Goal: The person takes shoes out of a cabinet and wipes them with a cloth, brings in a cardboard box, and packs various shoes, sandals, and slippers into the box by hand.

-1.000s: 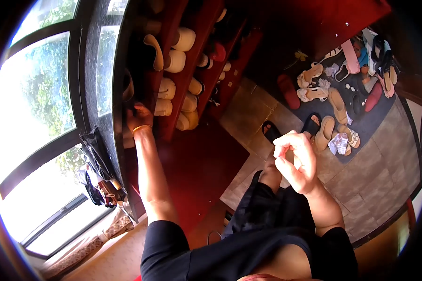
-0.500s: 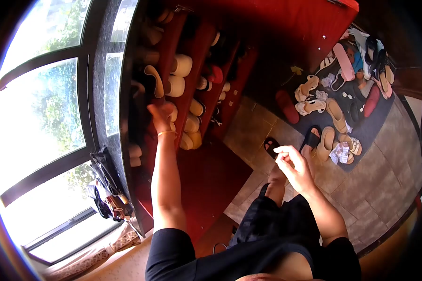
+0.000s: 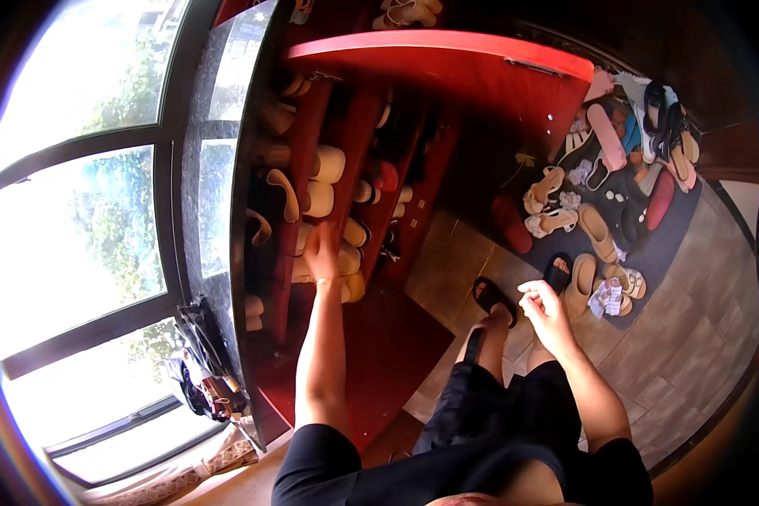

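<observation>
My left hand [image 3: 321, 253] reaches into a red shoe cabinet [image 3: 302, 126] with its fingers stretched out. It is in front of light-coloured slippers [image 3: 352, 259] on the shelves; whether it touches them I cannot tell. Above it are a pair of cream slippers [image 3: 327, 165] and a curved tan slipper [image 3: 283, 196]. My right hand [image 3: 546, 316] hovers over the floor, its fingers loosely curled together, with nothing visible in them. Black slides [image 3: 492, 300] are on my feet.
An open red cabinet door [image 3: 447, 49] juts out across the top. Many shoes, among them tan clogs [image 3: 597, 232] and a pink slipper [image 3: 605, 135], crowd a dark mat [image 3: 662, 244]. Folded umbrellas [image 3: 204, 346] hang at left by the window [image 3: 84, 228].
My left hand has moved down and right, from near the curved tan slipper to the lower slippers. My right hand has shifted slightly down, still curled. The view has tilted, showing more of the door.
</observation>
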Motion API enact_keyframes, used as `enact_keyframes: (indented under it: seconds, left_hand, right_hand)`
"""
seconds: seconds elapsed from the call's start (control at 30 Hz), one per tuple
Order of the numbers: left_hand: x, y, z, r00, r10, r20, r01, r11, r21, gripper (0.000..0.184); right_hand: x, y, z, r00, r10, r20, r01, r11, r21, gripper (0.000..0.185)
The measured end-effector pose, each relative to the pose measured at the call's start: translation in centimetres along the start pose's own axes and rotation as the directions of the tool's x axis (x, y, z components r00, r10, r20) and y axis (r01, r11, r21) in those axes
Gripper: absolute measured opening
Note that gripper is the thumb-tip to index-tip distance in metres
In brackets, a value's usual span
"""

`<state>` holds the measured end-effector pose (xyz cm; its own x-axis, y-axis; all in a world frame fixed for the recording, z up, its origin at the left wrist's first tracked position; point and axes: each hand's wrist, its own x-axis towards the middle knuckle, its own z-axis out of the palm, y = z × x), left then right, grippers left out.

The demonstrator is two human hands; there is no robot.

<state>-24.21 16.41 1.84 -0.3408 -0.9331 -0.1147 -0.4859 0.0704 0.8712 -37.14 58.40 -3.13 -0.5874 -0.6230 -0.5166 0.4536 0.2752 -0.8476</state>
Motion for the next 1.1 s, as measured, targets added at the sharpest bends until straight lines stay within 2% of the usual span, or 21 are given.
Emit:
enact_keyframes:
  seconds: [0.03,0.07,0.1,0.13,0.17,0.23,0.3,0.37,0.43,0.53,0.6,0.73,0.83,0.93,1.07,1.1]
  left_hand:
    - [-0.2,3.9,3.4,0.998,0.043,0.045,-0.042,0.999,-0.033,0.031]
    - [0.6,6.5,6.1,0.997,-0.052,0.059,0.065,0.968,-0.241,0.033]
    - [4.5,5.6,7.4,0.993,0.042,0.107,-0.003,0.937,-0.349,0.035]
    - [6.6,7.9,9.6,0.989,0.077,0.123,-0.003,0.859,-0.513,0.039]
    - [8.1,10.7,11.7,0.997,0.003,0.071,0.038,0.828,-0.560,0.042]
    - [14.4,12.2,14.4,0.976,-0.215,0.041,0.188,0.725,-0.663,0.047]
    - [19.1,12.6,15.2,0.963,-0.190,0.189,0.265,0.582,-0.768,0.040]
    - [26.7,9.1,15.6,0.941,-0.092,0.327,0.318,0.575,-0.754,0.040]
    - [30.4,9.4,15.2,0.896,-0.107,0.432,0.410,0.575,-0.708,0.037]
    - [33.9,9.8,13.2,0.822,-0.343,0.455,0.568,0.541,-0.620,0.032]
    - [31.8,11.1,14.5,0.853,-0.390,0.347,0.522,0.628,-0.577,0.031]
    - [26.1,14.4,16.5,0.925,-0.369,0.088,0.371,0.832,-0.412,0.029]
    - [23.9,15.4,16.3,0.936,-0.349,0.033,0.335,0.863,-0.379,0.028]
    - [21.9,14.4,15.1,0.946,-0.288,0.145,0.320,0.784,-0.531,0.027]
    - [19.3,11.6,12.3,0.924,-0.109,0.366,0.365,0.533,-0.764,0.035]
    - [17.5,11.8,11.7,0.905,-0.187,0.383,0.424,0.490,-0.762,0.036]
  right_hand:
    - [0.2,-0.4,0.3,1.000,-0.024,-0.004,0.024,1.000,-0.006,0.018]
    - [0.5,-0.7,0.7,0.999,-0.051,-0.015,0.051,0.999,-0.012,0.017]
    - [0.8,-1.5,1.1,0.998,-0.053,-0.015,0.053,0.999,0.007,0.016]
    - [1.2,-2.0,1.6,0.998,-0.056,-0.014,0.056,0.998,0.019,0.016]
    - [1.7,-2.4,2.2,0.998,-0.052,-0.021,0.052,0.998,0.028,0.016]
    - [2.3,-2.8,3.6,0.998,-0.050,-0.044,0.053,0.997,0.064,0.016]
    - [2.8,-2.7,5.1,0.996,-0.039,-0.074,0.048,0.992,0.115,0.016]
    - [2.8,-3.1,6.6,0.997,-0.009,-0.082,0.024,0.984,0.176,0.017]
    - [3.0,-2.7,8.1,0.996,-0.009,-0.087,0.025,0.982,0.186,0.017]
    - [3.5,-2.3,10.0,0.997,-0.005,-0.076,0.022,0.975,0.221,0.017]
    - [3.6,-2.7,11.4,0.998,0.000,-0.065,0.015,0.974,0.227,0.016]
    - [3.9,-3.8,12.7,0.998,-0.024,-0.060,0.035,0.980,0.195,0.015]
    - [3.6,-2.9,12.8,0.997,-0.005,-0.078,0.020,0.980,0.197,0.014]
    - [3.1,-1.4,12.6,0.996,0.014,-0.089,0.008,0.969,0.247,0.014]
    - [3.6,-1.4,12.5,0.998,0.028,-0.052,-0.010,0.949,0.315,0.015]
    - [4.2,-1.7,12.5,0.999,0.027,-0.043,-0.012,0.948,0.317,0.015]
